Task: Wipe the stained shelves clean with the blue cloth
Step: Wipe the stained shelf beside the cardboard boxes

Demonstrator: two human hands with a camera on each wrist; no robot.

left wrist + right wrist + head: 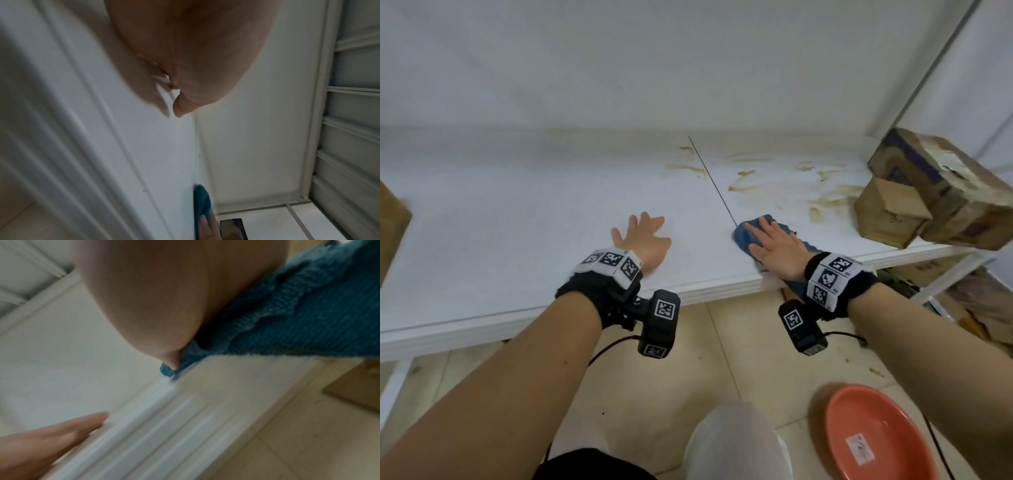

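The blue cloth [748, 236] lies bunched on the white shelf [517, 240], right of centre in the head view, just right of the thin dark seam [714, 183] that runs back across the shelf. Its near part hangs over the shelf's front edge under the wrist. The right hand [777, 248] presses flat on the cloth, fingers straight and slightly spread, pointing toward the upper left of the frame. In the right wrist view the knitted cloth [298, 318] shows under the palm, with the thumb tip touching its lower end at the shelf edge.

Brown stains [801, 185] smear the shelf behind and to the right of the cloth, and a smaller patch [686, 162] sits just left of the seam.

The left hand [643, 241] rests palm down on bare shelf left of the seam, fingers straight and spread, holding nothing.

At the right edge of the head view, worn cardboard boxes [935, 192] stand on the shelf, beside the stains; what is in them cannot be seen. Another brown box [392, 226] shows at the left edge.

At lower right an orange basin [873, 435] sits on the tiled floor [654, 394], with a white label inside it; whether it holds liquid is not clear.
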